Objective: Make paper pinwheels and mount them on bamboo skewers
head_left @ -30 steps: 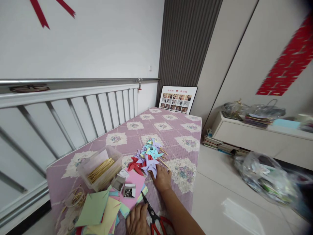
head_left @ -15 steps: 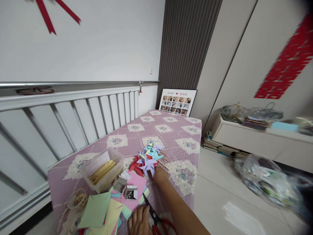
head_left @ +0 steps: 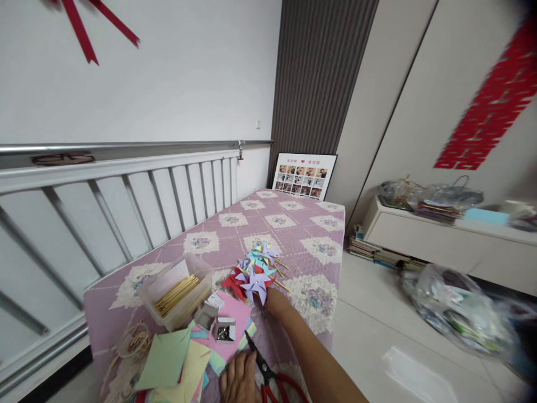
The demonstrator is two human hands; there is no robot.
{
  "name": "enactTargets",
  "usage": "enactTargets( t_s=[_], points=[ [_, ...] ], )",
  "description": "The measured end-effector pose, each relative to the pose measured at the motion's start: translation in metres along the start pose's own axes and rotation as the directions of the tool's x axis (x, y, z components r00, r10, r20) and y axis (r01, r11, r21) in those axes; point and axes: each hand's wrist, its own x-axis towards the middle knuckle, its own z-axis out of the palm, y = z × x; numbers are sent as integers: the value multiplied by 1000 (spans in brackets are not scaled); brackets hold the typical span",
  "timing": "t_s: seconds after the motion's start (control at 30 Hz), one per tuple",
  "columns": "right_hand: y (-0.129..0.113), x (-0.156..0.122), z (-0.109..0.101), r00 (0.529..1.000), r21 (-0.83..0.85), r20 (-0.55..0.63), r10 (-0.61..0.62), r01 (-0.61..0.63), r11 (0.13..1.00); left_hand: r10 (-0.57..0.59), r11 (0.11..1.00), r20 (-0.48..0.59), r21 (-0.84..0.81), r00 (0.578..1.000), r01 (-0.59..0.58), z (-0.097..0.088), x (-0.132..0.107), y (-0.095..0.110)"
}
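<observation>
Low in the view, my left hand [head_left: 240, 379] lies palm down on the quilt, fingers stretched out and touching the edge of the coloured paper. Right beside it are scissors [head_left: 265, 370] with black blades and red handles. My right hand [head_left: 274, 303] reaches forward, closed at a purple paper pinwheel [head_left: 257, 284]; its fingertips are hidden behind the paper. Other pinwheels [head_left: 268, 253] in purple, blue and red lie in a pile by that hand, their sticks pointing right. A small open box [head_left: 225, 330] of metal fasteners sits on pink paper [head_left: 235, 309].
A clear plastic bin [head_left: 153, 296] holds wooden sticks [head_left: 177, 294]. Green and yellow paper sheets [head_left: 163, 358] lie at the front left, near a round container [head_left: 135, 340]. White railings [head_left: 184, 193] border the left side. Plastic bags [head_left: 453, 308] sit on the floor at right.
The purple pinwheel at my right hand has shifted slightly right and turned a little, showing more of the red one behind it. My left hand and the scissors stay in place.
</observation>
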Motion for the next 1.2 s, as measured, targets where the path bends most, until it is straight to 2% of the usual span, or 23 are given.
enactTargets(
  t_s=[0.13, 0.37, 0.57, 0.9, 1.2],
  points=[
    [6, -1, -6, 985, 73, 164, -54, 43, 996, 5, 1000, 7, 12, 1000, -5, 0, 0, 1],
    [15, -7, 1, 980, 136, 192, -44, 18, 990, -2, 1000, -16, 18, 1000, 3, -3, -3, 3],
    [11, -18, -8, 980, 223, 165, -112, 73, 972, 23, 1000, -71, 23, 997, -21, -1, -5, 3],
    [14, -32, -19, 998, 291, 58, -36, 17, 956, 37, 999, -77, 10, 996, -36, -3, -9, 3],
    [12, -37, -29, 995, 449, -75, -63, 90, 889, 53, 999, -111, 17, 992, -51, 2, -9, 0]
  ],
)
